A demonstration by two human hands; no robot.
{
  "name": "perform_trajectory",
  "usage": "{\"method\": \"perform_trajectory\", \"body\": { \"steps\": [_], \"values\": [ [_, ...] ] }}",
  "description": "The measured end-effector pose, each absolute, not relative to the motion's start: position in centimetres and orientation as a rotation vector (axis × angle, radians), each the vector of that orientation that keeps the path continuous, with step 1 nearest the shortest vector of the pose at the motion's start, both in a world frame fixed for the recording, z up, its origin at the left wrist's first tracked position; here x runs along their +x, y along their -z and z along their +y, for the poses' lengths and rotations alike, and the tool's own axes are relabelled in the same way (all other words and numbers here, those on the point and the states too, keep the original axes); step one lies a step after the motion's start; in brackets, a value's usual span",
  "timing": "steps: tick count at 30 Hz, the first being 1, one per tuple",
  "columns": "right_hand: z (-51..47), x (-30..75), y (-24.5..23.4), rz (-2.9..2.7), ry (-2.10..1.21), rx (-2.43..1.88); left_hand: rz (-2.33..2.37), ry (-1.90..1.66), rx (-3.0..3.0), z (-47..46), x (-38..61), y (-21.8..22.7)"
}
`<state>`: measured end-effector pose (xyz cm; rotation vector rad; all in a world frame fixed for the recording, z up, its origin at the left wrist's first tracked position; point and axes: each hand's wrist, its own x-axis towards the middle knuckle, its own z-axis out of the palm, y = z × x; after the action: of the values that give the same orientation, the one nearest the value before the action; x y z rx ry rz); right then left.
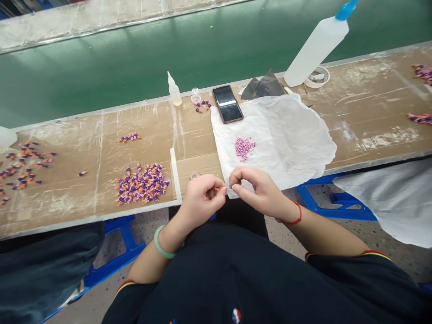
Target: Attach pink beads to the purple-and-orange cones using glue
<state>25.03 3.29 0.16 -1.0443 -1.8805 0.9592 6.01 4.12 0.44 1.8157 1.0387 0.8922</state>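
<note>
Just over the table's front edge, my left hand (199, 200) is closed in a pinch, its fingertips almost meeting those of my right hand. A speck of orange shows in its curled fingers, too small to name. My right hand (261, 191) also pinches at the same spot; what lies between its fingertips is tiny and I cannot make it out. Past the right hand, a heap of small pink beads (245, 148) lies on a white cloth (286, 139). Left of my hands is a pile of small purple, pink and orange cone-shaped pieces (143, 184).
A phone (228, 104) lies on the cloth's far left corner. Beyond stand a small dropper bottle (174, 92) and a large white bottle (317, 49) beside a tape roll (317, 77). A white strip (175, 175) borders the pile. More pieces (25, 166) are scattered far left.
</note>
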Motion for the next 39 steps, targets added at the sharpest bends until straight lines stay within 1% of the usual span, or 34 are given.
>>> {"method": "perform_trajectory", "body": {
  "steps": [4,10,16,19,23,26,31,33,39],
  "values": [
    [3.3,24.8,-0.1,-1.899,-1.006,-1.056,0.97,-0.859,1.935,4.2,5.7,-0.4],
    [3.3,24.6,-0.4,-1.973,-0.939,-1.074,1.001,-0.755,1.926,4.3,5.5,-0.5],
    [3.4,24.1,-0.3,-2.048,-0.901,-1.069,1.033,-0.764,1.912,4.3,5.4,-0.3],
    [3.6,23.9,-0.4,-2.026,-0.974,-1.047,1.063,-0.788,1.795,4.2,5.1,-0.5],
    [4.1,23.6,-0.5,-2.045,-1.026,-1.021,1.114,-0.855,1.432,3.9,3.6,-0.3],
    [5.2,22.9,0.1,-2.152,-0.869,-0.968,1.131,-0.857,1.204,3.6,1.8,0.6],
    [8.1,20.9,1.9,-2.537,-0.375,-0.894,1.218,-0.875,1.017,2.8,-0.3,2.2],
    [9.0,20.1,2.2,-2.721,-0.234,-0.899,1.239,-0.869,0.993,2.5,-0.5,2.5],
    [10.1,18.5,1.6,-2.985,-0.087,-0.844,1.215,-0.877,0.989,2.2,-0.6,3.0]
  ]
}}
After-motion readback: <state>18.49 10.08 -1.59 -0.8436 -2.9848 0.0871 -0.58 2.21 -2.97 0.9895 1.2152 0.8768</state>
